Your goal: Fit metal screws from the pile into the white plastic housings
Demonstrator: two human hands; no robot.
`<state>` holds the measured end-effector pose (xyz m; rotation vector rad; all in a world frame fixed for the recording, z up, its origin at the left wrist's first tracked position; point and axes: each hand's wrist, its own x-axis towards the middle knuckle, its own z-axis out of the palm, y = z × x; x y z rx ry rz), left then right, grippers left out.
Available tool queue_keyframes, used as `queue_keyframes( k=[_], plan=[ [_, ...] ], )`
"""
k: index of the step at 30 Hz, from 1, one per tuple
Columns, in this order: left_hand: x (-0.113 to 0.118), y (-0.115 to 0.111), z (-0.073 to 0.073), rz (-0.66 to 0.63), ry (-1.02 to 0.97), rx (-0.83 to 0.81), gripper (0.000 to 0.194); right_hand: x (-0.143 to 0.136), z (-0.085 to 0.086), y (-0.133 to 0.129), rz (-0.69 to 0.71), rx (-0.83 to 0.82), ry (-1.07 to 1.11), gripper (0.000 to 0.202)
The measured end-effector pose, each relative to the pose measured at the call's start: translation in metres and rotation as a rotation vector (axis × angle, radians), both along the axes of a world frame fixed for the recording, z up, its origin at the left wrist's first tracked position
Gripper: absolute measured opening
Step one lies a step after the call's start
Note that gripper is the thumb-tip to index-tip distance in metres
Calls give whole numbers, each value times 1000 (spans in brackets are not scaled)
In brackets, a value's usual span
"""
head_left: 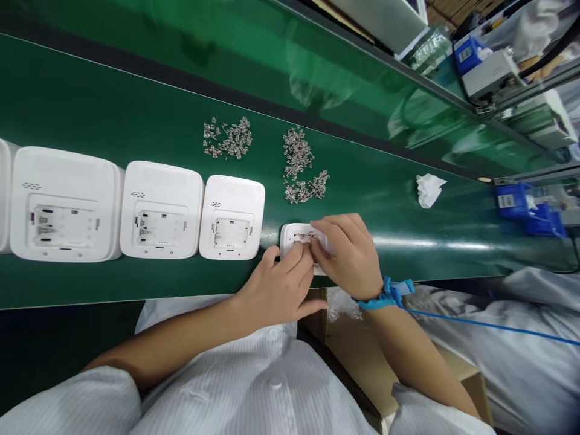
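- Left hand (pixel 278 287) and right hand (pixel 348 254) meet over a small white casing (pixel 292 237) on the green bench (pixel 136 121), close to the bench's near edge.
- Left hand: fingers bent, tips pressed onto the casing's open back; whether a small part is pinched between them, cannot tell.
- Right hand: curled over the casing's right part, covering most of it, fingers gripping it; blue wrist strap (pixel 385 296) with a blue cord trailing off to the right.
- Casing lies flat, back side up, only its left end visible.
- Just left of the hands: three more white casings in a row, backs up, nearest one (pixel 232 217), then a second (pixel 162 209), then a third (pixel 63 204); they sit side by side, nearly touching.
- Beyond the hands: pile of small metal parts (pixel 299 166); a second pile (pixel 228 139) farther left.
- Right of the hands, well apart: crumpled white paper (pixel 429 188).
- Below the hands, under the bench edge: cardboard box (pixel 362 353) on the person's lap.
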<state>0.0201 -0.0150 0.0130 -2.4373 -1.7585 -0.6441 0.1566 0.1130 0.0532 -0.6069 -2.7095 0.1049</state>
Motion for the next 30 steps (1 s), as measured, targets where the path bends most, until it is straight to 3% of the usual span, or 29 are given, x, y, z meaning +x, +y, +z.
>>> queue_keyframes(
  k=[9, 19, 24, 27, 30],
  plan=[
    [1, 1, 0, 24, -7, 12, 65, -5, 5, 6, -54, -22, -26, 17],
    [2, 0, -4, 32, -78, 46, 65, -20, 21, 1, 64, 234, -213, 10],
    [2, 1, -2, 31, -52, 22, 65, -12, 21, -2, 111, 286, -236, 9],
    [0, 1, 1, 36, -19, 32, 63, 3, 23, -2, 35, 246, -208, 5],
    [-2, -1, 3, 35, 9, 27, 63, 20, 27, -3, -117, 181, -206, 27]
  ],
)
